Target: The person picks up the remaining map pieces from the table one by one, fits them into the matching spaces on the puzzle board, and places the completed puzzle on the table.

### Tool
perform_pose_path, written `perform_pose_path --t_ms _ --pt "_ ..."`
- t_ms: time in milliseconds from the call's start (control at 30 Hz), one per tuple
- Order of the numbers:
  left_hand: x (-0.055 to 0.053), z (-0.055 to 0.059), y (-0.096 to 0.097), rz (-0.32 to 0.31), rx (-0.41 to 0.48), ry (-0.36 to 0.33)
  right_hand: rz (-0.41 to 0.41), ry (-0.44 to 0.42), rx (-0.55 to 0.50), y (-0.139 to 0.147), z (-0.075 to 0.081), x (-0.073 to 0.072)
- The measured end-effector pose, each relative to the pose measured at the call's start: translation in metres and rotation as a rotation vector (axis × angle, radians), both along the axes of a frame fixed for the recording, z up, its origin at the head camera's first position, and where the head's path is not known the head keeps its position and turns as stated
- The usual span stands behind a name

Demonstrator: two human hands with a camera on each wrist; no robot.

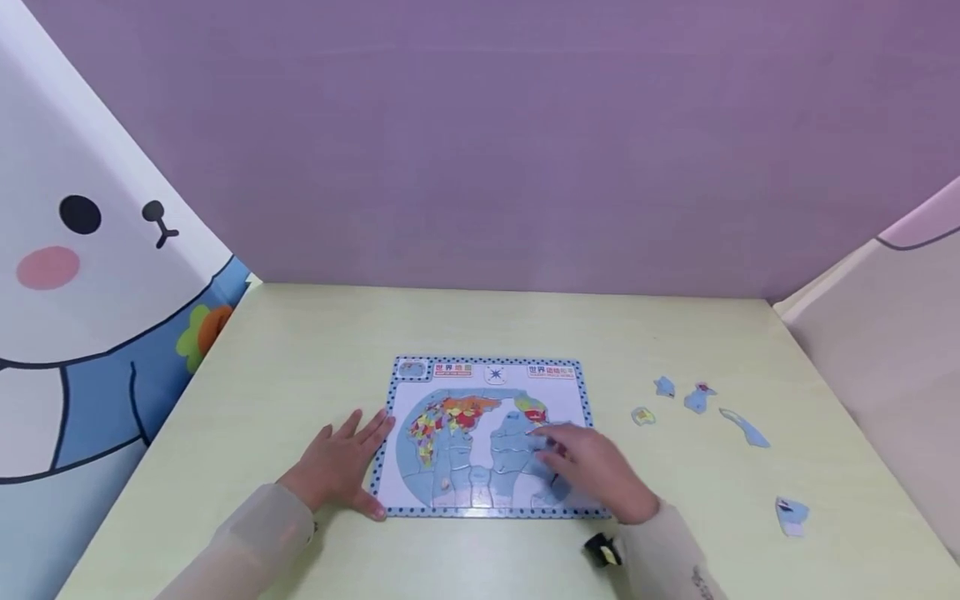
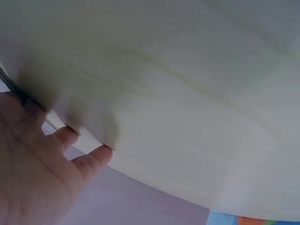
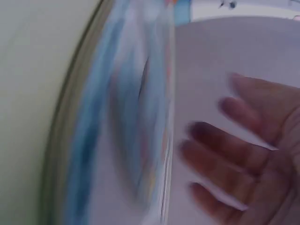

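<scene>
A world map puzzle board point(image 1: 573, 404) with a dotted blue border lies flat on the table. Many pieces sit in its oval, and white backing shows through gaps at the centre and lower right. My left hand point(image 1: 341, 458) rests spread along the board's left edge, fingertips at the border; in the left wrist view its fingers point(image 2: 93, 161) reach over the pale tabletop. Over the right part of the map is my right hand point(image 1: 596, 467), fingers loosely bent. The right wrist view, blurred, has the right hand point(image 3: 253, 164) with fingers apart and nothing visible between them.
Right of the board lie several loose puzzle pieces: a small multicoloured one point(image 1: 642, 416), a long curved blue one point(image 1: 745, 427) and a blue-and-white one point(image 1: 792, 515) nearer the front. A small black object point(image 1: 602, 551) is by the right sleeve. A purple panel point(image 1: 510, 167) stands behind the table.
</scene>
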State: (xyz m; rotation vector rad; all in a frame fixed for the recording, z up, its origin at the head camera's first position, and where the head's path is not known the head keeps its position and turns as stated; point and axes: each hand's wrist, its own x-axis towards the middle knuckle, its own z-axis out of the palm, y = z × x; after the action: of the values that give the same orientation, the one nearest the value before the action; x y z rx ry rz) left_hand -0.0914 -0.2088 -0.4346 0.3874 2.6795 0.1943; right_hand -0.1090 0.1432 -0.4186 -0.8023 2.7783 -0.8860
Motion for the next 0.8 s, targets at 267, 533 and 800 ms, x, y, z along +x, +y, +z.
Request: perform_pose_path --t_ms 267,533,800 --pt "0.0 -0.002 -0.003 -0.004 0.017 -0.003 -0.091 0.593 0.129 0.11 -0.013 0.009" --pt "0.002 -0.004 -0.012 -0.004 0.0 0.008 -0.292 0.318 0.241 0.179 -0.004 0.029" --pt "-0.001 -0.006 -0.009 -0.019 0.023 0.011 -0.398 0.076 0.285 0.219 0.003 0.042"
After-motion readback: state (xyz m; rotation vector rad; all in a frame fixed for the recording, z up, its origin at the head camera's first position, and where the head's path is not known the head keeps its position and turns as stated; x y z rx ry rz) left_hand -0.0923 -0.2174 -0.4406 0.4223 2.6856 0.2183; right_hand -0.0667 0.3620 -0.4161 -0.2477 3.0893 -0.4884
